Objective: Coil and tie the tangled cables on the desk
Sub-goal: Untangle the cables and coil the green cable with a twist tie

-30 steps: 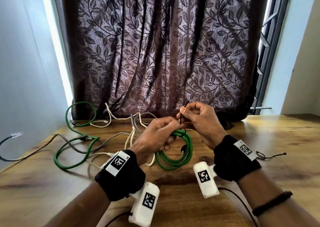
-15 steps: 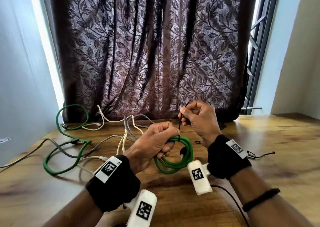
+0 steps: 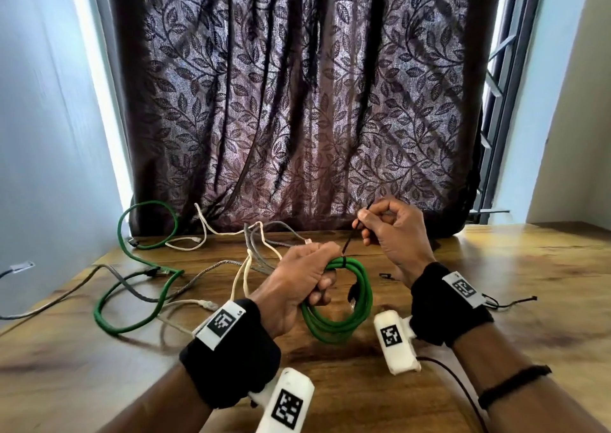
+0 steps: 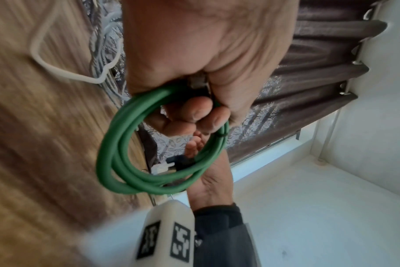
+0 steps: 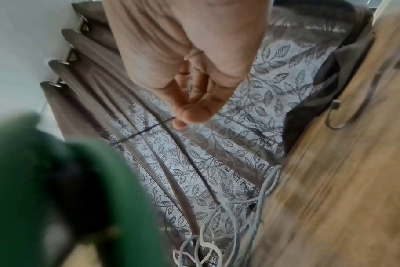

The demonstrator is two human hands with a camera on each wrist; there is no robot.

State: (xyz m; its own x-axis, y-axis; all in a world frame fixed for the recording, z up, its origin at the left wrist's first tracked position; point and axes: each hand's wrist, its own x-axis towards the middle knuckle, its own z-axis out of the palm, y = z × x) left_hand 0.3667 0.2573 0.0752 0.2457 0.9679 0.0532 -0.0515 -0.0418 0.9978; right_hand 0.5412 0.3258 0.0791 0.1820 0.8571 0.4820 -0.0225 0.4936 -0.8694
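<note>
My left hand [image 3: 305, 278] grips a green cable coil [image 3: 344, 323] above the wooden desk [image 3: 496, 283], fingers curled through the loops [image 4: 149, 162]. A thin black tie [image 3: 350, 238] is wrapped round the coil's top, and its free end runs up and right. My right hand [image 3: 385, 222] pinches that end between thumb and fingertips [image 5: 183, 117]. The tie strand [image 5: 144, 131] looks taut in the right wrist view. A second green cable [image 3: 132, 287], white cables [image 3: 244, 267] and grey cables [image 3: 139, 292] lie tangled on the desk to the left.
A dark leaf-patterned curtain [image 3: 297, 101] hangs behind the desk's far edge. A small black piece [image 3: 385, 276] lies on the desk by my right wrist. A thin black cord [image 3: 515, 302] trails to the right. A cable plug [image 3: 23, 265] hangs off the left edge.
My right hand has pulled the tie's free end up and to the right, away from the coil. The left hand has kept its grip on the coil.
</note>
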